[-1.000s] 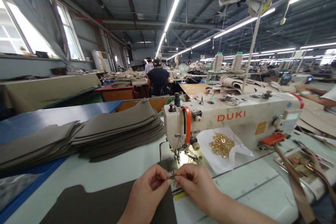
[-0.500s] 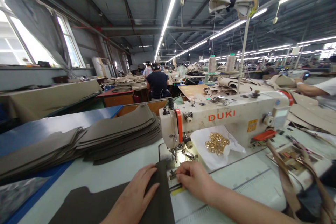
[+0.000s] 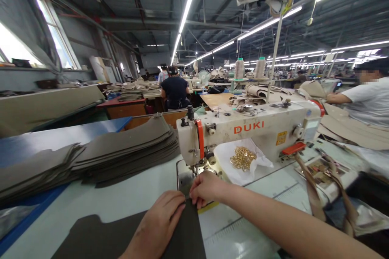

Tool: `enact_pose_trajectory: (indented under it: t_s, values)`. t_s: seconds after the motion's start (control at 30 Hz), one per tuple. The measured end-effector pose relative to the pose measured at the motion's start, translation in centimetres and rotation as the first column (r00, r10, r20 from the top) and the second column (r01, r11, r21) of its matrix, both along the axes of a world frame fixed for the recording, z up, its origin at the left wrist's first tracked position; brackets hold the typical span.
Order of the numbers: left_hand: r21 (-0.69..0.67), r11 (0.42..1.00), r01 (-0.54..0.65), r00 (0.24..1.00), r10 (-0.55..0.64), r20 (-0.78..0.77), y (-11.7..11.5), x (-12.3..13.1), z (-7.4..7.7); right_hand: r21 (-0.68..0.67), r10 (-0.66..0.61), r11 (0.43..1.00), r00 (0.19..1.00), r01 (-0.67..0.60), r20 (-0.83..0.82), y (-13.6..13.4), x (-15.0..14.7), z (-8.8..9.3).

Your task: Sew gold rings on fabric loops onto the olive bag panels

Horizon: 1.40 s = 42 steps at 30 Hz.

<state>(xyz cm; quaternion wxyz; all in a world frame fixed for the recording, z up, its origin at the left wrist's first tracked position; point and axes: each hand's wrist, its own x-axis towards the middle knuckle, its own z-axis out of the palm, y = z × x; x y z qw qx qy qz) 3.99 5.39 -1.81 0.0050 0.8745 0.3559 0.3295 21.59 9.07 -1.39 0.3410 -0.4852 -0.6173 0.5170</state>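
A dark grey-brown panel [image 3: 97, 234] lies on the pale table in front of the sewing machine [image 3: 243, 125], its narrow end running up toward the needle. My left hand [image 3: 159, 220] rests on this panel, thumb and fingertips drawn together at its upper part. Right beside those fingertips, my right hand [image 3: 208, 188] is closed in a pinch over the panel's right edge, just in front of the presser foot. What sits between the right fingertips is too small and covered to make out. The right hand hides part of the needle area.
Stacked dark panels [image 3: 127, 149] lie left of the machine. Behind its needle side, gold metal rings [image 3: 243, 158] sit on white paper [image 3: 226, 172]. A tray of small parts [image 3: 322, 170] with hanging straps stands at right. A co-worker [image 3: 364, 93] sits at far right, another person [image 3: 174, 91] ahead.
My right hand has moved left onto the panel's edge, close to my left hand. The left fingers have drawn together from a flatter, spread pose. The view has shifted slightly to the right.
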Motion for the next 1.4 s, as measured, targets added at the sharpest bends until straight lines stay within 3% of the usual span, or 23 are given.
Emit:
enact_pose_trajectory:
  t_s: [0.23,0.37,0.47,0.63,0.73,0.83,0.97,1.17,1.4]
  values:
    - [0.018,0.999,-0.035,0.999,0.035,-0.012,0.4,2.0,0.2,-0.023,0.126,0.992,0.966,-0.124,0.225,0.7,0.1,0.4]
    - [-0.014,0.999,-0.042,0.997,0.041,-0.069,0.5,2.2,0.4,0.089,0.091,0.988,0.938,-0.127,0.333,0.6,0.2,0.6]
    - [-0.029,0.999,-0.038,0.995,0.035,-0.097,0.6,2.3,0.5,0.24,-0.003,0.966,0.916,-0.101,0.401,-0.5,1.0,0.8]
    - [0.011,1.0,-0.01,0.999,0.01,-0.052,0.7,2.4,0.4,0.474,-0.054,0.857,0.879,-0.202,0.474,-3.0,3.2,0.6]
    - [0.04,0.999,0.004,1.0,-0.003,-0.031,0.8,2.3,0.2,0.593,-0.063,0.724,0.823,-0.352,0.565,-3.8,3.7,-0.1]
    - [0.054,0.998,0.018,1.0,-0.017,-0.021,0.7,2.2,0.0,0.677,-0.155,0.583,0.756,-0.45,0.636,-3.9,3.7,-0.5]
    - [0.045,0.998,0.049,0.999,-0.048,-0.025,0.7,2.2,0.1,0.694,-0.186,0.53,0.732,-0.487,0.656,-3.8,3.4,-0.6]
    - [0.048,0.997,0.066,0.994,-0.061,-0.085,1.0,2.3,0.9,0.661,-0.16,0.529,0.702,-0.533,0.694,-3.6,3.8,0.0]
    - [0.08,0.994,0.072,0.991,-0.062,-0.116,0.8,2.3,0.7,0.586,-0.142,0.336,0.575,-0.737,0.805,-5.5,6.5,1.2]
